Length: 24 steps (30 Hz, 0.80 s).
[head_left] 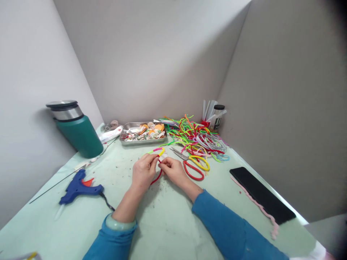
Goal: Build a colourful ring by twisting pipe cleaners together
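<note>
Above the middle of the table, my left hand [143, 169] pinches a red pipe cleaner [156, 178] between thumb and forefinger. My right hand [173, 169] is closed on the same red piece just beside it, fingertips almost touching the left ones. The red length hangs in a curve below the fingers. Beyond the left fingertips arches a pink and yellow pipe cleaner section [162, 151]; whether it is joined to the red one is hidden by the fingers. Scissors [187, 157] with one yellow and one red handle lie right by my right hand.
A blue glue gun [78, 187] and a green bottle [81, 135] are on the left. Behind my hands sit a metal tray [143, 143] of paper-like cutouts and a tangled pipe cleaner pile [187, 131]. A black slab [262, 195] with a pink fuzzy strip [260, 207] lies right.
</note>
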Motion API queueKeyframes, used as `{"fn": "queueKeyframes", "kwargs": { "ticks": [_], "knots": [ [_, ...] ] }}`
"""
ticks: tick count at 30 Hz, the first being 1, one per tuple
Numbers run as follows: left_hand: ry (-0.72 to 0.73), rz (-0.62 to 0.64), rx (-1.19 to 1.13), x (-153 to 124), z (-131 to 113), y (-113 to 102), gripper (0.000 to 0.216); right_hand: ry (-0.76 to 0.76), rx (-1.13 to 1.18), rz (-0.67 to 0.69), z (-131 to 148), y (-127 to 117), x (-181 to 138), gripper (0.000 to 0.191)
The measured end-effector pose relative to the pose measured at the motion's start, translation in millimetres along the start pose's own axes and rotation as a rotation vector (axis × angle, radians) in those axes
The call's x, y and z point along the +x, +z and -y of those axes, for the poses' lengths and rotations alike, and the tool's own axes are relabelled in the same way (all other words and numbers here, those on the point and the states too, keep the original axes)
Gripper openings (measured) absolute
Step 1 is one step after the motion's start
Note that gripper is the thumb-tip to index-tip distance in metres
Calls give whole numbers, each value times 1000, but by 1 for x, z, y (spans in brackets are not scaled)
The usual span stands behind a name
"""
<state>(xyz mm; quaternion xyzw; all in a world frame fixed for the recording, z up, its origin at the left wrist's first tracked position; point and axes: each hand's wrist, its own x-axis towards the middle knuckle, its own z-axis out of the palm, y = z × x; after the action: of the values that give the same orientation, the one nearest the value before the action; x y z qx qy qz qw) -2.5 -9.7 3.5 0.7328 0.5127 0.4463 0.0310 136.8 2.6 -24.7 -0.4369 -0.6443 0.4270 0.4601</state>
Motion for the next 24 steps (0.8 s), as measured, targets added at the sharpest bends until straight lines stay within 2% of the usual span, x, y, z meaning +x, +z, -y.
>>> {"fn": "queueKeyframes", "kwargs": {
  "ticks": [7, 11, 15, 18, 22, 24],
  "knots": [
    [75, 97, -82, -1, 0, 2, 22, 89, 66, -101, -7, 0, 5, 12],
    [114, 117, -119, -2, -2, 4, 21, 52, 249, -71, -4, -2, 7, 19],
    [87, 165, -98, -2, -1, 5, 21, 10, 345, -30, -3, -4, 8, 31],
    [69, 157, -66, -2, 1, 6, 22, 50, 375, -28, -2, -3, 9, 25],
    [48, 120, -12, -3, 5, 7, 22, 140, 379, -112, -2, -2, 11, 18],
    [53, 130, 2, -3, 6, 7, 22, 159, 383, -142, -2, -3, 11, 20]
  ]
}}
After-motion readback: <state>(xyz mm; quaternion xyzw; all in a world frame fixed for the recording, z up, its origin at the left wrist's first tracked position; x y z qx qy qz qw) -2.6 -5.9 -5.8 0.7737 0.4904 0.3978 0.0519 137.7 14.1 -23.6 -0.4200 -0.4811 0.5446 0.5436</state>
